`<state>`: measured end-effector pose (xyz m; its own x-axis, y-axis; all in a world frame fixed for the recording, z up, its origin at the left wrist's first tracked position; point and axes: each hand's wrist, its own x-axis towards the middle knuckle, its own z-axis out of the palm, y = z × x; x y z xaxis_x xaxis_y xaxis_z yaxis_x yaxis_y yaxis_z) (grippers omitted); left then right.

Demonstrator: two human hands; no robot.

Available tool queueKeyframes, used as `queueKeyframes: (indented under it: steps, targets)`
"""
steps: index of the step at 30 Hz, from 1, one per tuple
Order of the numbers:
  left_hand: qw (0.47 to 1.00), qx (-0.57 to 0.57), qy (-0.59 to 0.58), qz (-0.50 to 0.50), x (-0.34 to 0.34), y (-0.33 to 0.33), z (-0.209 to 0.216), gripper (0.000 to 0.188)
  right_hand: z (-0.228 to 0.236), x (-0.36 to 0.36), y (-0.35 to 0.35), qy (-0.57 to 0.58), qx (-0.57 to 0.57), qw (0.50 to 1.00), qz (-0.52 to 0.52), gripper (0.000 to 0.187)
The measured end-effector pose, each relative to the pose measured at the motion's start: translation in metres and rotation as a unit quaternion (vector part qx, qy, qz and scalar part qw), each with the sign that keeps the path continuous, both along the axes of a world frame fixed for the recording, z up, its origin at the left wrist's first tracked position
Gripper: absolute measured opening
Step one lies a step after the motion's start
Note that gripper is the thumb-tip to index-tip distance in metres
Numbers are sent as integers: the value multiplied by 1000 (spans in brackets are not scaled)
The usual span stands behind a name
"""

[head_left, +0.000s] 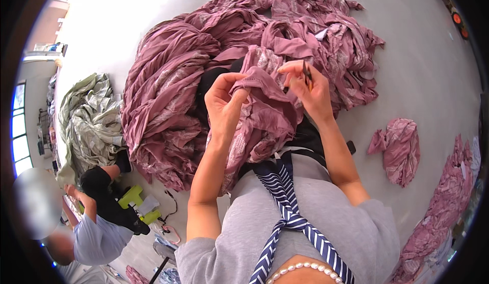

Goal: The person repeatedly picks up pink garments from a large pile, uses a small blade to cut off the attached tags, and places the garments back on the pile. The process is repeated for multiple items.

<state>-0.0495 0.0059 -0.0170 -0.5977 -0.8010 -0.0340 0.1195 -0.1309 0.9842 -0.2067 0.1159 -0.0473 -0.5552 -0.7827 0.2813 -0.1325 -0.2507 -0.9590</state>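
Observation:
My left hand (225,103) pinches the folded edge of a mauve-pink cloth (270,93) with a pale printed pattern, raised over my lap. Close to the cloth's other side, my right hand (311,91) has curled fingers around small thread snips (307,74) with dark pointed blades and an orange part. The blades point up and away from the cloth. Whether the right fingertips also grip a thread is too small to tell. Much of the cloth hangs down between my forearms onto my dark-clothed legs.
A large heap of the same mauve cloth (168,95) surrounds my legs in front and left. One small bundle (401,151) lies on the floor at right, near a long pile (438,202). A person (102,233) sits at left beside pale green cloth (89,126).

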Motion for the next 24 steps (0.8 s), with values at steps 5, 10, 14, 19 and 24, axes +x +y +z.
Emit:
queueKeyframes:
  steps: [5,10,14,19,24]
  targets:
    - [999,13,36,37,4,-9,9,12,27,24,-15,253,37,966,-30,19]
    - [991,-95,-21,95,11,-22,7,22,37,16,-16,22,117,993,15,6]
    - [988,-121,-35,88,24,-35,-10,27,36,-6,-23,-92,87,990,57,9]
    - [970,-168,-26,174,18,-25,-4,26,32,-11,-28,-150,78,983,75,11]
    - [924,-336,-14,183,23,4,3,24,36,-4,-35,-155,76,983,65,11]
